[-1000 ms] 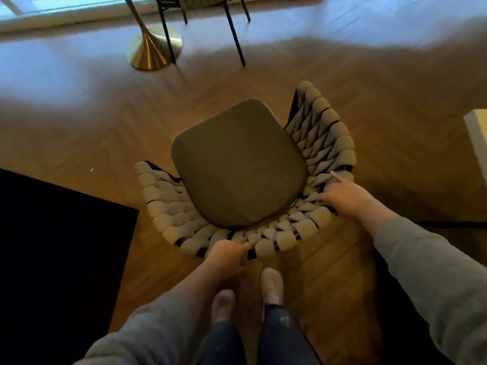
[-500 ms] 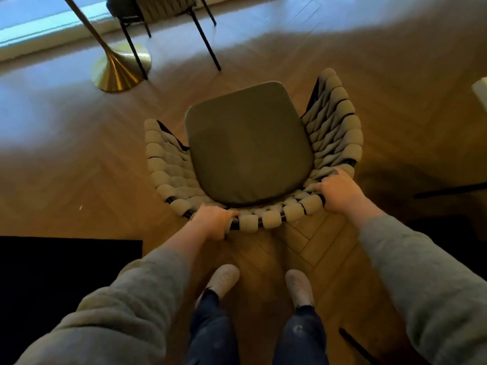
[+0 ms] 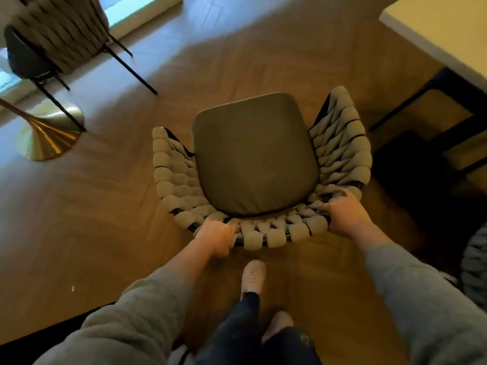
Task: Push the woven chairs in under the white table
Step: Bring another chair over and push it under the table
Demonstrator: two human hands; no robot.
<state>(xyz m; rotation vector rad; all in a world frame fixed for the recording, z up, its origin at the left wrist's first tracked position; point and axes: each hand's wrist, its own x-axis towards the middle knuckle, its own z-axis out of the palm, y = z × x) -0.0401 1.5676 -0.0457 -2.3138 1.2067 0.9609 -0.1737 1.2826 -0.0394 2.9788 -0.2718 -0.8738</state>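
Observation:
A woven chair (image 3: pixel 342 151) with a grey-beige braided back and an olive seat cushion (image 3: pixel 253 156) stands on the wooden floor right in front of me, seat facing away. My left hand (image 3: pixel 217 237) grips the left part of the back rim. My right hand (image 3: pixel 345 216) grips the rim on the right. The white table (image 3: pixel 442 30) shows as a pale corner at the top right, with dark legs (image 3: pixel 421 101) below it. A second woven chair (image 3: pixel 60 32) stands at the top left.
A brass lamp base (image 3: pixel 46 138) sits on the floor at the left, under the second chair's thin black legs. A dark rug edge (image 3: pixel 31 335) lies at the bottom left. Another grey woven piece (image 3: pixel 474 262) shows at the right edge. My feet stand just behind the chair.
The chair has turned and shifted toward the table, which has come into view at the top right. Both hands stay on the back rim. My feet have stepped along.

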